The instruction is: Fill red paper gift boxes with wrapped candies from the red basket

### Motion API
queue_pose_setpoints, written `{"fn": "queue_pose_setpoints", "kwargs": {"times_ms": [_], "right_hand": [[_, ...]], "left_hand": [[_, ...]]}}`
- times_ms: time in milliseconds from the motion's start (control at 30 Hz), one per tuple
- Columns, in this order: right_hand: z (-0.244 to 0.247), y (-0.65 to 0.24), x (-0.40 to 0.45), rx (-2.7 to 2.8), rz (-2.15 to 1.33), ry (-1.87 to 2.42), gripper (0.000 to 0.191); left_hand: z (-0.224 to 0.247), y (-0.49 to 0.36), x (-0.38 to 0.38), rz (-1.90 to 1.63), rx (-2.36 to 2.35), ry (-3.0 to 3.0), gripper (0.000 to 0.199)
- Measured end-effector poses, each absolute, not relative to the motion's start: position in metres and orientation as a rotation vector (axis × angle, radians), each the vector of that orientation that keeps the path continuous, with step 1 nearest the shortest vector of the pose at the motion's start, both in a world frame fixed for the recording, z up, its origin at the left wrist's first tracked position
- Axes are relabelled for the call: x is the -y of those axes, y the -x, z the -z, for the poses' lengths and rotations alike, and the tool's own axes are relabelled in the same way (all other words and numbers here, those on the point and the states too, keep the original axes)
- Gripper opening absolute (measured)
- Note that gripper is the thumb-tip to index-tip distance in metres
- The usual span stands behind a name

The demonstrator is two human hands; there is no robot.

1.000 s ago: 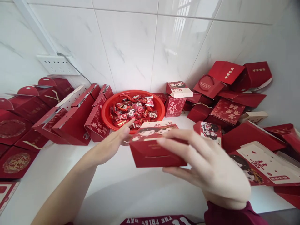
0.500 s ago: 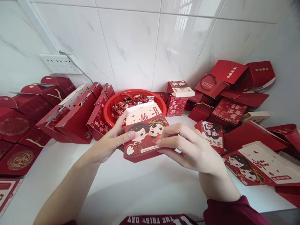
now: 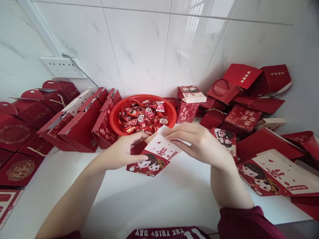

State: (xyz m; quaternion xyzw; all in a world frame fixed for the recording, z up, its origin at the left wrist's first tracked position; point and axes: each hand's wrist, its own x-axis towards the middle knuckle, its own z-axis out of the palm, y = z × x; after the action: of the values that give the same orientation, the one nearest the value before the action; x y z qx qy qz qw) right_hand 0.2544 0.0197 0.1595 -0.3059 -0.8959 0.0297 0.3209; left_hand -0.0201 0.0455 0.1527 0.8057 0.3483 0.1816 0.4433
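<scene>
A red and cream paper gift box (image 3: 149, 165) with two cartoon faces is held tilted over the white table, in front of the candy basket. My left hand (image 3: 122, 151) grips its left side, thumb on the printed front and fingers hidden behind. At the cream top part of the box, my right hand (image 3: 196, 142) has its fingers closed on the edge. Just behind, a red plastic basket (image 3: 112, 118) holds many wrapped candies (image 3: 144, 116).
Red gift boxes (image 3: 77, 126) stand on the left. More boxes and bags (image 3: 244, 116) are heaped on the right, including a flat cartoon box (image 3: 279, 172). A small box (image 3: 191, 94) sits on another by the tiled wall. A power socket (image 3: 63, 68) is at upper left.
The gift box has turned and tilted, its cream top now leaning right. My right hand has moved up from the lower front to the top edge. More candies show in the basket.
</scene>
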Motion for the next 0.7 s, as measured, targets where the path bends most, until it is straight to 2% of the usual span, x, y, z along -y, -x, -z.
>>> {"fn": "queue_pose_setpoints", "kwargs": {"times_ms": [100,367,500,700], "right_hand": [[-0.153,-0.251,-0.024,2.441,-0.144,0.875,0.018],[-0.142,-0.244,-0.029,2.564,-0.274,1.000,0.017],[-0.143,-0.241,-0.028,2.586,-0.334,0.992,0.013],[-0.150,-0.238,-0.019,2.509,-0.504,0.937,0.025]], "left_hand": [[-0.152,0.019,-0.049,-0.298,-0.921,-2.169,0.033],[-0.148,0.023,-0.053,-0.119,-0.898,-2.287,0.029],[-0.152,0.026,-0.052,-0.117,-0.842,-2.282,0.015],[-0.152,0.022,-0.050,-0.347,-0.896,-2.264,0.017]]}}
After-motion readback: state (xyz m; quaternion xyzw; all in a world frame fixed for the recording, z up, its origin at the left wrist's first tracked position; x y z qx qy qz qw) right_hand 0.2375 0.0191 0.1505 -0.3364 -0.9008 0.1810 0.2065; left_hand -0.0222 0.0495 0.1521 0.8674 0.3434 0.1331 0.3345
